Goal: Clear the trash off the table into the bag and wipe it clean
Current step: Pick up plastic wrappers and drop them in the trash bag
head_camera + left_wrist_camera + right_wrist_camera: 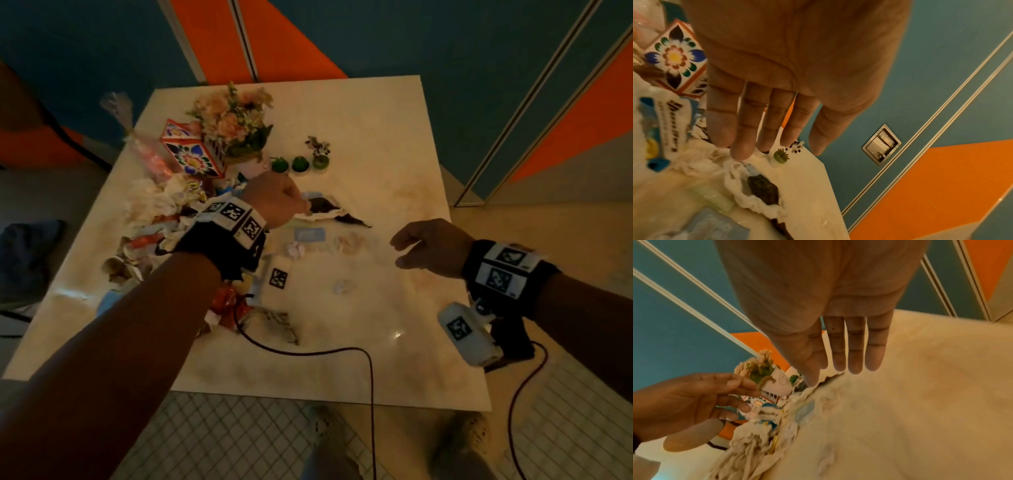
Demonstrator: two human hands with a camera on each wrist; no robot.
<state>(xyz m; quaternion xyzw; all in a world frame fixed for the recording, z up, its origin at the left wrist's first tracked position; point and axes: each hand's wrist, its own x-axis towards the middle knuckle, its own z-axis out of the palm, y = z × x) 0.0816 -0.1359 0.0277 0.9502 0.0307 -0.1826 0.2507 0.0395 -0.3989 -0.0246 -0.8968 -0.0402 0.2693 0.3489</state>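
Note:
Trash covers the left half of the cream table [359, 342]: a heap of crumpled tissues and wrappers [154, 212], a dark peel on a white tissue [322, 209], a blue packet [310, 235] and small paper balls [344, 286]. My left hand [277, 198] hovers just over the peel's tissue [762, 188]; in the left wrist view my left hand [774, 142] has straight fingers pointing down and holds nothing. My right hand [421, 246] hangs open above bare table at the right, fingers straight in the right wrist view [838, 369]. No bag is clearly visible.
A flower bouquet [233, 120], a flower-patterned box [186, 150] and small green potted plants [299, 163] stand at the back. Red wrappers [226, 301] lie near the front left. A dark cable [308, 353] trails across the table's near part. A dark blue bundle [27, 253] lies on the floor at the left.

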